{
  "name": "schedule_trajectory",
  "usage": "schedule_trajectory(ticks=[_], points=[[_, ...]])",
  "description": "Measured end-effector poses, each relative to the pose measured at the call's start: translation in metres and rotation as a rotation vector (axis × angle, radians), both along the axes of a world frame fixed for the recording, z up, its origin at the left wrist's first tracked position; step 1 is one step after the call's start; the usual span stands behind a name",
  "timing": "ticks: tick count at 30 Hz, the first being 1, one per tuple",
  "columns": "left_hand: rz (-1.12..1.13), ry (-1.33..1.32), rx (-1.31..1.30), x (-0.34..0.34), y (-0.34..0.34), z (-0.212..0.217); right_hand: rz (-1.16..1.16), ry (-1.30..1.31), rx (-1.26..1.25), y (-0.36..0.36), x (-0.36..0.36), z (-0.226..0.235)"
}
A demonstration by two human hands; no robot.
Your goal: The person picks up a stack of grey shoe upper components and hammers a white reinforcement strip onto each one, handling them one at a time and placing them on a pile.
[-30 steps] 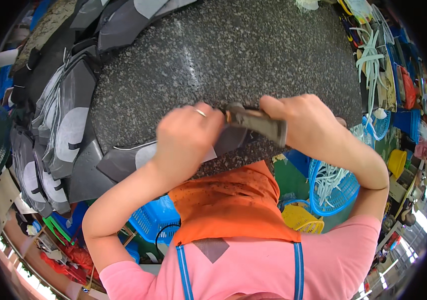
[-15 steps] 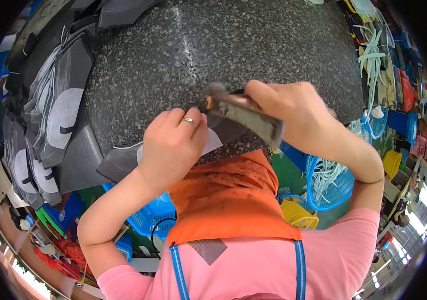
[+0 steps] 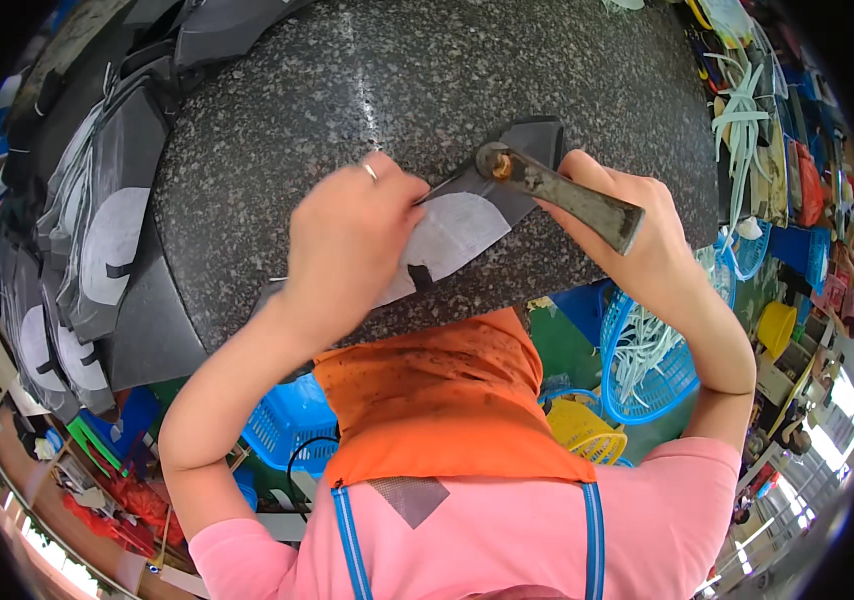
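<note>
My right hand [image 3: 632, 215] is closed around a hammer [image 3: 572, 192]; its worn metal head has a round face and a long flat tail, and the handle is hidden by my fingers. Under the hammer head lies a dark grey flexible piece [image 3: 527, 140] with a white rounded patch [image 3: 459, 230] and a small black tab. My left hand [image 3: 347, 245] is closed, pinching the far edge of this piece near the patch. The piece rests on a speckled dark stone slab [image 3: 277, 150], slanting up toward the right.
Stacks of similar grey pieces [image 3: 117, 220] with white patches cover the slab's left side. Pale strips [image 3: 742, 120] hang at the right edge. A blue basket [image 3: 662, 385] of strips and a yellow basket [image 3: 587, 430] stand below right; another blue basket [image 3: 287, 420] stands below left.
The grey piece has shifted up and right and turned, showing more of its white patch. My left hand moved slightly up with its edge; the hammer head turned and moved right.
</note>
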State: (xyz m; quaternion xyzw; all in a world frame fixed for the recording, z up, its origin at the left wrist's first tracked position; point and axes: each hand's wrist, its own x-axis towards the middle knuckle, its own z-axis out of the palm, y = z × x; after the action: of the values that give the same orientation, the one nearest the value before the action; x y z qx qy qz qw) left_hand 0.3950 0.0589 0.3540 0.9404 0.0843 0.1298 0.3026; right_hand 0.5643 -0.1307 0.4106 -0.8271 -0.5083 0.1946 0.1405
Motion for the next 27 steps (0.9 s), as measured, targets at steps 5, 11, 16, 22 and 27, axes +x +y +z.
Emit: schedule_trajectory(ticks=[5,11,16,22,27], points=[[-0.151,-0.066,0.328,-0.005,-0.007,0.003,0.027,0.136,-0.065,0.018,0.004,0.018],[-0.066,0.075,-0.21,-0.01,0.02,0.004,0.166,-0.023,-0.132,0.035,-0.003,0.015],[-0.168,-0.179,0.308,-0.005,0.007,-0.001,0.132,0.035,0.07,0.026,-0.008,0.009],[-0.205,-0.148,0.323,0.01,0.02,0.0,0.081,0.056,-0.002,0.021,-0.009,0.003],[-0.136,-0.157,0.118,-0.009,0.026,-0.012,-0.041,0.231,-0.01,0.029,-0.006,0.0]])
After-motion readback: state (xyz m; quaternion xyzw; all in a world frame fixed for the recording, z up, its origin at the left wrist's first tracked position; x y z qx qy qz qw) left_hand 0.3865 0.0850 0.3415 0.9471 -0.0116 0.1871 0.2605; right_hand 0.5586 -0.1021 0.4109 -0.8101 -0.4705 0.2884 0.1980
